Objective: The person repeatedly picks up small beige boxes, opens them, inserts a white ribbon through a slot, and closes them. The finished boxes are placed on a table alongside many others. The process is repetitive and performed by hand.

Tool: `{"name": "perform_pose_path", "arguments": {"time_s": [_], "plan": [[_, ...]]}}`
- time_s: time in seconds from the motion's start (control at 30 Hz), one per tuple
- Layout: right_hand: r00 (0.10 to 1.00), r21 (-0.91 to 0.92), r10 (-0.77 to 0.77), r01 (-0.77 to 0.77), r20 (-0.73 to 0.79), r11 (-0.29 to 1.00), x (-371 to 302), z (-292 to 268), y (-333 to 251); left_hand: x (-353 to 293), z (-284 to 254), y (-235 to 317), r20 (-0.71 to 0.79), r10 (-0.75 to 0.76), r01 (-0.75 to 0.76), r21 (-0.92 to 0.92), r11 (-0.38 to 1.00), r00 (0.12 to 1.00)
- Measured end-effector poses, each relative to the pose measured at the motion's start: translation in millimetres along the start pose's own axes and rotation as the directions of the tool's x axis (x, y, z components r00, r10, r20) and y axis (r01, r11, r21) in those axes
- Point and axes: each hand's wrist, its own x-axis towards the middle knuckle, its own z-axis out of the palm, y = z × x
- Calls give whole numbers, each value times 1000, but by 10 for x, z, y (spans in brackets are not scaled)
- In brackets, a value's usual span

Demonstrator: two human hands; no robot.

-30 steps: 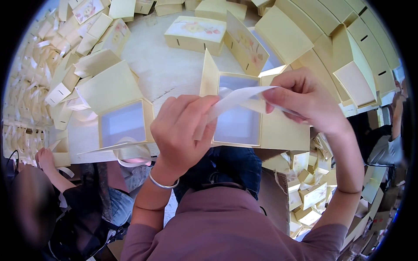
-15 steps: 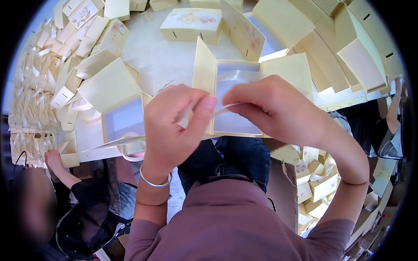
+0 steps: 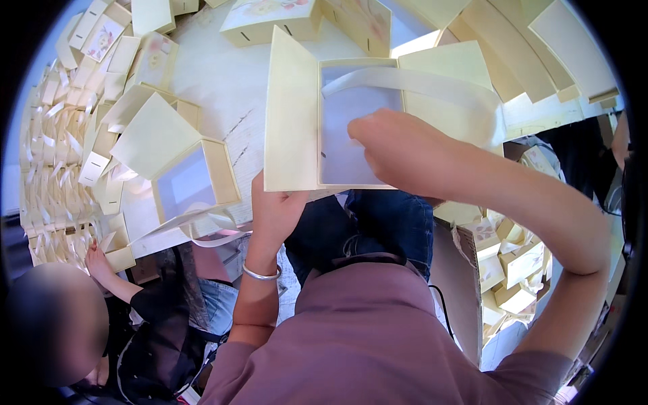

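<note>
An open cream gift box (image 3: 347, 160) with a pale lavender inside lies in front of me, its left flap (image 3: 290, 115) raised and its right flap (image 3: 449, 71) folded out. From the upper part of its left inner wall a white ribbon (image 3: 405, 77) arcs over the box to the right flap. Low on that wall is a small dark slot. My right hand (image 3: 405, 145) reaches over the inside with curled fingers; whatever they hold is hidden. My left hand (image 3: 275, 216) is below the left flap, which hides its fingers.
Another open box (image 3: 192, 179) with trailing ribbon stands to the left. Rows of ribboned boxes (image 3: 57, 169) fill the far left, where a co-worker's hand (image 3: 100, 263) rests. More boxes (image 3: 273, 27) sit at the back. A carton of boxes (image 3: 516, 270) stands at lower right.
My left hand has dropped from above the box to under its left flap. The ribbon now sweeps out over the right flap, and the strip between my hands no longer shows.
</note>
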Motion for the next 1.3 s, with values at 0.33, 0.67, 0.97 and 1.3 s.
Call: {"name": "perform_pose_path", "arguments": {"time_s": [0.33, 0.67, 0.97, 1.3], "plan": [[959, 44, 142, -158, 245, 986, 298, 150, 66, -23, 74, 13, -4, 25, -25, 41, 999, 1000], [855, 10, 167, -197, 491, 980, 290, -65, -58, -35, 65, 53, 34, 23, -24, 27, 999, 999], [994, 87, -71, 79, -84, 993, 115, 156, -68, 9, 75, 28, 27, 111, -112, 71, 991, 993], [993, 208, 101, -88, -56, 974, 128, 123, -66, 3, 89, 58, 55, 85, -89, 76, 993, 995]]}}
